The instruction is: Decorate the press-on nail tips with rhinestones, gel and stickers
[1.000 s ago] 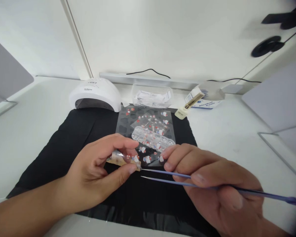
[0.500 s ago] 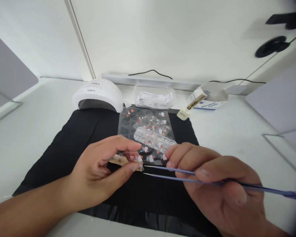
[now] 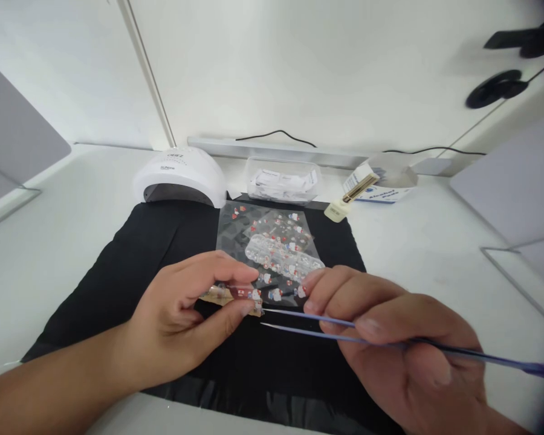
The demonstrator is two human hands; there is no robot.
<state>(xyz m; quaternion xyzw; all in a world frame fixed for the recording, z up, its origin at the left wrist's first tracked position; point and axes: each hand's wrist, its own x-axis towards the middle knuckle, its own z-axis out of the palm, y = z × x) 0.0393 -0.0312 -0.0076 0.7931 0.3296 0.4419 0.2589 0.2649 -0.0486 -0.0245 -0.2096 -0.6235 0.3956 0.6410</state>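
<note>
two hands meet over the black mat [image 3: 118, 266]: the left hand [image 3: 181, 326] pinches a small decorated strip [image 3: 236, 296] steady between thumb and fingers, so the right hand [image 3: 403, 350], closed around blue tweezers [image 3: 308, 323], can bring their parted tips to its edge.

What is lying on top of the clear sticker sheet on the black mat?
A clear plastic case of small red-and-white charms lies on the clear sticker sheet. Its near edge is covered by the left hand and right hand.
</note>
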